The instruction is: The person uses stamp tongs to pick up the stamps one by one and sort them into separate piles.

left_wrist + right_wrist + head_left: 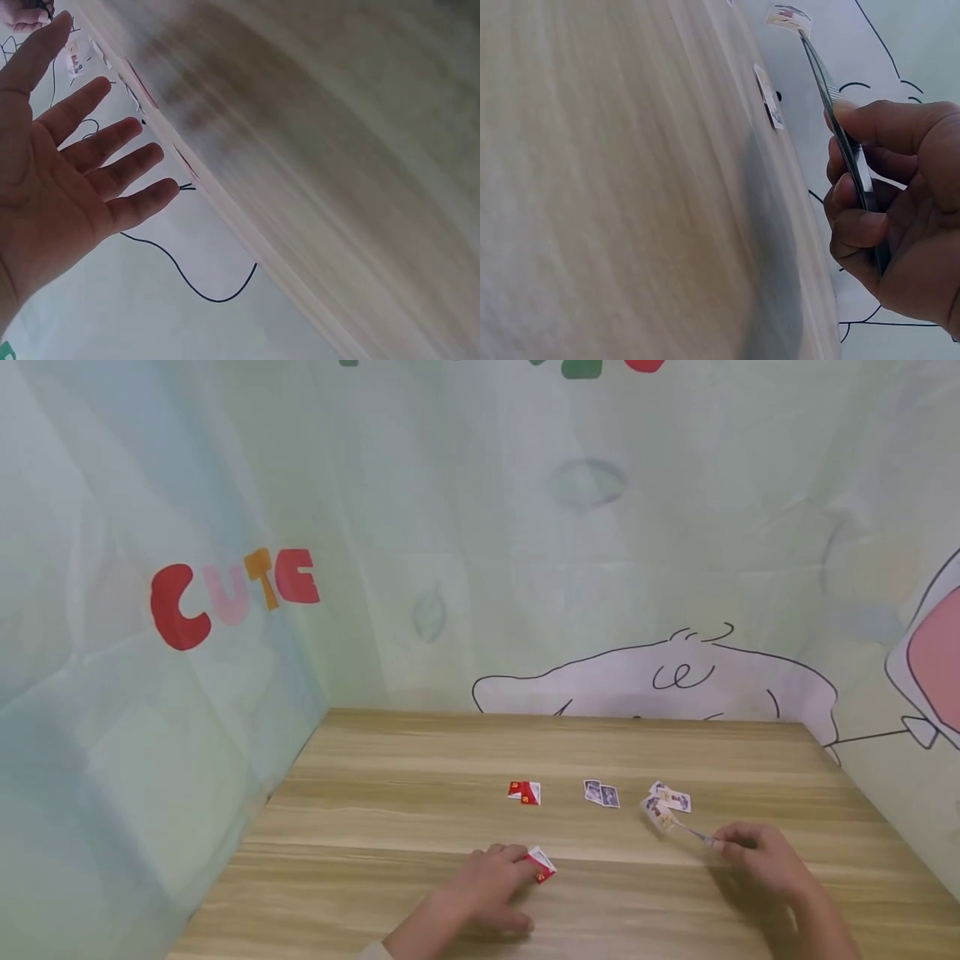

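My right hand (765, 860) grips metal tweezers (859, 172) with fingers and thumb curled round them. Their tips pinch a small picture card (658, 814), raised above the table. Just behind it lie similar cards (681, 802), partly covered in the head view. My left hand (491, 885) is over the table, fingers spread and holding nothing in the left wrist view. Beside its fingertips is a red-and-white card (544, 860), partly hidden by the hand; whether they touch I cannot tell.
Farther back on the wooden table (390, 760) lie two overlapping red-and-white cards (529, 793) and two dark picture cards (609, 796). A printed cloth (450, 527) with cartoon drawings and letters hangs behind the table and along its sides.
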`<action>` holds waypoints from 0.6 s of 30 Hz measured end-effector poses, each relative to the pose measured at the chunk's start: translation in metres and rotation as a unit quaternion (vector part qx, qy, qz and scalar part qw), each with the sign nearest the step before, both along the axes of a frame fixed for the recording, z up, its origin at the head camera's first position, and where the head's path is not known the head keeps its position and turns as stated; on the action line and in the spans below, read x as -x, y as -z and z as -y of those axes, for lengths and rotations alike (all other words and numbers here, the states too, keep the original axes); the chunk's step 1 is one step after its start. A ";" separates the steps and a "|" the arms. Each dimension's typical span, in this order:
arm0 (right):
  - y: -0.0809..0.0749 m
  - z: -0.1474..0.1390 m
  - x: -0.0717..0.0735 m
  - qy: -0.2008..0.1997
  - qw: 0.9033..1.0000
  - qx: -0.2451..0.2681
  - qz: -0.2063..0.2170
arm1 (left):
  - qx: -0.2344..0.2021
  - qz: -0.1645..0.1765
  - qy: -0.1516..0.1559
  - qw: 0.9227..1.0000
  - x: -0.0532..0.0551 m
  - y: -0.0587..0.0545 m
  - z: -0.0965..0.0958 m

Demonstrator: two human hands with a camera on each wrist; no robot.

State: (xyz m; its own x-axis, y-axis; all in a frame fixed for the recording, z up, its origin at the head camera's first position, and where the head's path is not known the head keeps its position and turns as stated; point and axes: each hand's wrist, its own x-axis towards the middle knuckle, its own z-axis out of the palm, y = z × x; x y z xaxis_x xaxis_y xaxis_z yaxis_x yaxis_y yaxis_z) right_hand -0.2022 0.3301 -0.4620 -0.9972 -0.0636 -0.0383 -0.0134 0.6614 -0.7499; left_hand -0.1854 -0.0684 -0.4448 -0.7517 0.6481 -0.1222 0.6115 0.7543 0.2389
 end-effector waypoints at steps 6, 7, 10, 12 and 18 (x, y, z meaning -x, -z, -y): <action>0.001 -0.004 0.004 0.009 1.000 -0.001 -0.001 | 0.014 -0.007 0.015 1.000 -0.002 0.004 0.000; 0.002 -0.005 0.004 0.011 1.000 -0.001 -0.002 | 0.017 -0.005 0.018 1.000 -0.002 0.005 0.000; 0.004 -0.007 0.005 0.017 1.000 0.008 0.003 | 0.024 -0.003 0.028 0.999 -0.002 0.009 -0.001; 0.006 -0.009 0.005 0.021 1.000 0.009 0.009 | 0.024 -0.004 0.034 0.999 -0.003 0.010 -0.002; 0.008 -0.013 0.008 0.039 0.998 0.033 0.025 | 0.025 -0.022 0.030 0.999 -0.004 0.011 -0.004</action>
